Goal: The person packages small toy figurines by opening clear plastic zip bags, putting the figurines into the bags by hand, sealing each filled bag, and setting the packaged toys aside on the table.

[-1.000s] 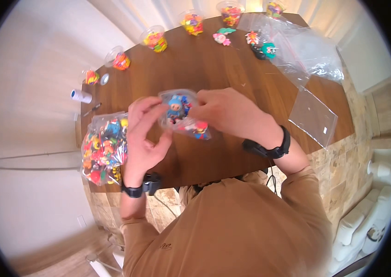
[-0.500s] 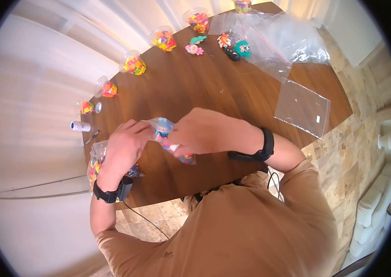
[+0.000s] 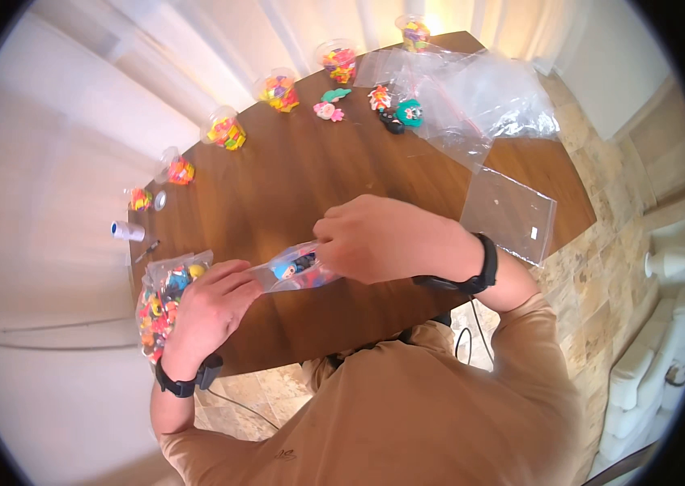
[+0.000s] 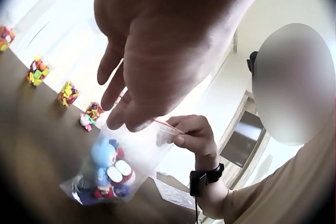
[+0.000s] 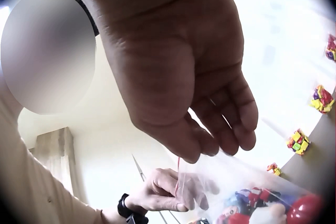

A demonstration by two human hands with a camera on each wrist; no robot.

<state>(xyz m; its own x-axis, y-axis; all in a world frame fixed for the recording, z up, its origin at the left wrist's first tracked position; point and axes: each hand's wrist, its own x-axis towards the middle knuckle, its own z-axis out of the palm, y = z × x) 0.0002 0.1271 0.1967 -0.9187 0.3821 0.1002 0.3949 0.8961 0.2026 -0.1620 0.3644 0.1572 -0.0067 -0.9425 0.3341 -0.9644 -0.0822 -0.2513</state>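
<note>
A clear zip bag holding small figures spans the space between both hands over the near part of the table. My left hand pinches one end of its top edge, and my right hand pinches the other end. In the left wrist view the bag hangs below the fingers, with a red strip along its mouth. A blue-hooded figure and a red-and-white piece show through the plastic. The right wrist view shows red, blue and white figures low in the bag.
A filled bag of figures lies left of my left hand. Cups of colourful wrapped pieces line the far edge. Loose figures sit near empty bags. A flat clear bag lies right. A white bottle stands left.
My left hand has gone from spread fingers beside the bag to pinching its edge. The hands have moved apart, stretching the bag's top between them. The head view has shifted.
</note>
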